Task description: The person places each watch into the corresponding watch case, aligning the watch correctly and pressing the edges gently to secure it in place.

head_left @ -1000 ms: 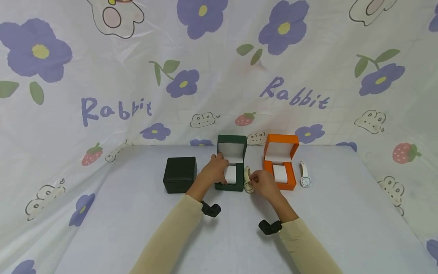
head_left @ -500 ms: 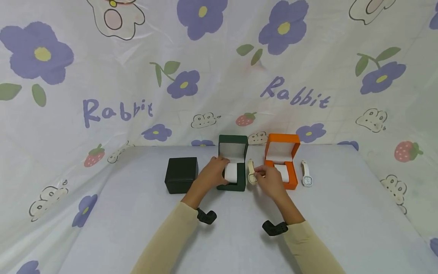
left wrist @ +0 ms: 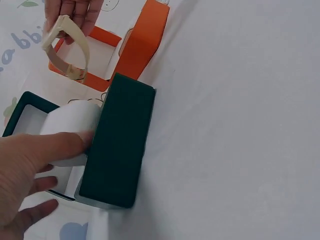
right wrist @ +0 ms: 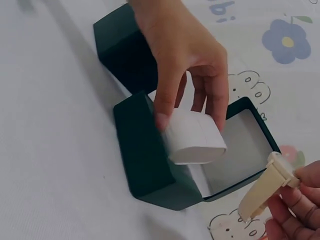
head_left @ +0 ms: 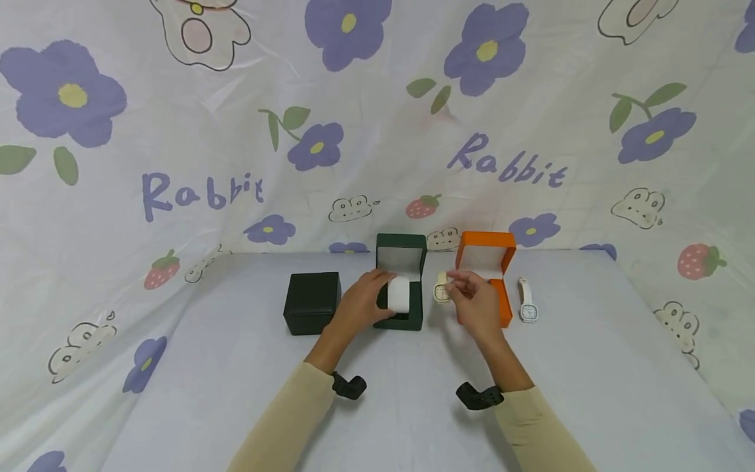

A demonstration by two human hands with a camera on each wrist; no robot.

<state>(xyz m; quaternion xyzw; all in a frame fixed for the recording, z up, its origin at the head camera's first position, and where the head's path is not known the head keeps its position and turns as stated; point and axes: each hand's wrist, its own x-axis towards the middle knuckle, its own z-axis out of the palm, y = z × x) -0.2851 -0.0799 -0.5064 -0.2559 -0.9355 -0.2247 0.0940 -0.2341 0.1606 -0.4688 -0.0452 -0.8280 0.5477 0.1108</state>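
Left-hand fingers: the left hand [head_left: 361,303] is grasping the white cushion [head_left: 398,295], with the thumb pressing on one side and the other fingers curling at the opposite side.
Right-hand fingers: the right hand [head_left: 476,305] is pinching the cream watch [head_left: 441,288] between thumb and fingertips.
Cream watch: it is hanging above the table, between the two open boxes; its smooth strap is making a rounded loop, and its case is looking almost square.
White cushion: it is having a smooth, pillow-like shape with an oval end, and it is rising above the rim of the green box [head_left: 415,305]; whether its lower part is touching the inside, I cannot tell.
Green box: its lid is standing open, showing a pale lining inside hard, straight walls.
Orange box [head_left: 503,303]: it is also standing open, with a white lining; the right hand is covering part of its base.
White watch [head_left: 529,312]: it is lying to the right of the orange box, strap stretching toward the back.
Closed dark box [head_left: 312,303]: it is sitting left of the green box, its top shining slightly.
Sleeves [head_left: 283,419]: they are covering both forearms in plain beige; black devices [head_left: 349,387] are sitting at the wrists.
Table [head_left: 401,419]: a whitish, smooth surface is carrying everything.
Backdrop [head_left: 389,160]: creased white sheeting is hanging behind and at the sides, showing purple flowers, strawberries, rabbits and the word "Rabbit".
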